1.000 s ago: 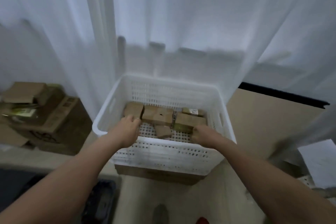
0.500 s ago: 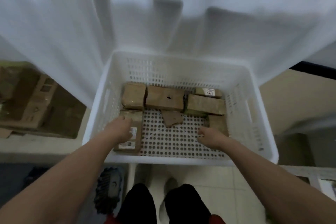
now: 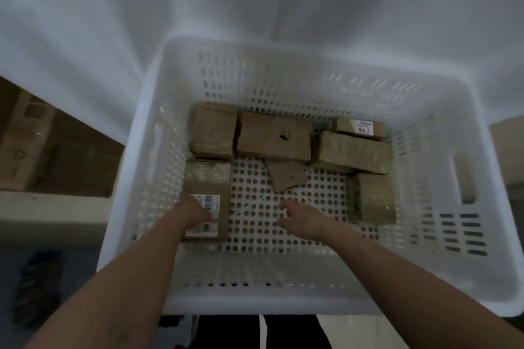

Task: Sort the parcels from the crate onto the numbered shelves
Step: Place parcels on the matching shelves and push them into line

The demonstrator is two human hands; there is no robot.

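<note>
Rests left grip (image 3: 195, 211) on labelled parcel (image 3: 215, 188), crate (image 3: 425, 156) 8 o'clock, clasp unclear; hovers right grip (image 3: 297, 218) loosely curled, empty.

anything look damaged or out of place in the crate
Two things. The middle parcel in the back row has a small dark hole or tear in its top face. Just in front of it, a loose cardboard scrap with ragged edges lies askew on the floor of the crate.

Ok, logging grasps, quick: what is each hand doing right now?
Left hand: on the labelled parcel; grip cannot be told.
Right hand: open, loosely curled, holding nothing.
</note>
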